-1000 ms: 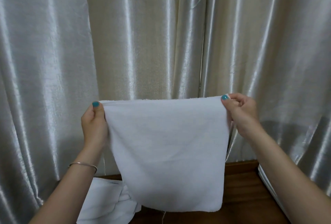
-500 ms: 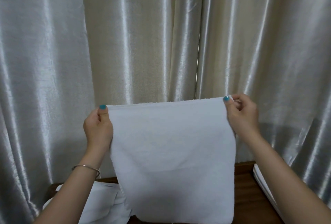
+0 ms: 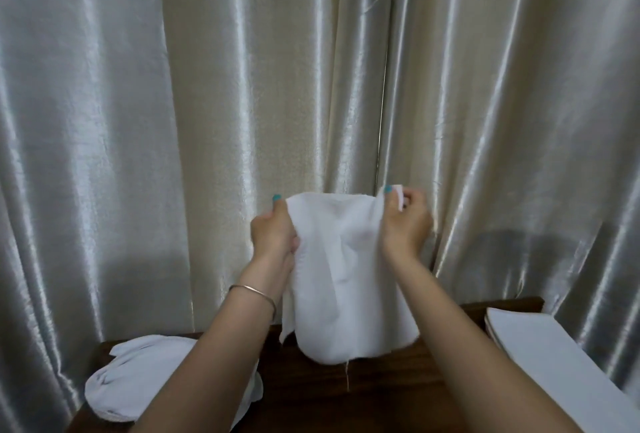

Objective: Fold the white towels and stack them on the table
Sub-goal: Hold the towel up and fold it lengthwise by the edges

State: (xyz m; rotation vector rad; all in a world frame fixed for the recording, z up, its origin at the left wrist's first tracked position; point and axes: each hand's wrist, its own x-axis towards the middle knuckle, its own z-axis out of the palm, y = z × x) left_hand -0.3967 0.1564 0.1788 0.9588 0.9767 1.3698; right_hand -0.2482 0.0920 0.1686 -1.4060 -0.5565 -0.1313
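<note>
A: Where's the towel?

B: Held white towel (image 3: 346, 270) hangs mid-air at centre, over dark wood table (image 3: 363, 398). Left hand (image 3: 273, 235) pinches its top corner, thumb on front, fingers curled behind. Right hand (image 3: 405, 221) pinches the other top corner at 3 o'clock of it.

A: Other towels?

B: Crumpled pile (image 3: 138, 377) on table at 7 o'clock, under left forearm. Flat folded stack (image 3: 554, 353) at 4 o'clock, table's right end. Shiny curtain (image 3: 138, 121) behind all.
</note>
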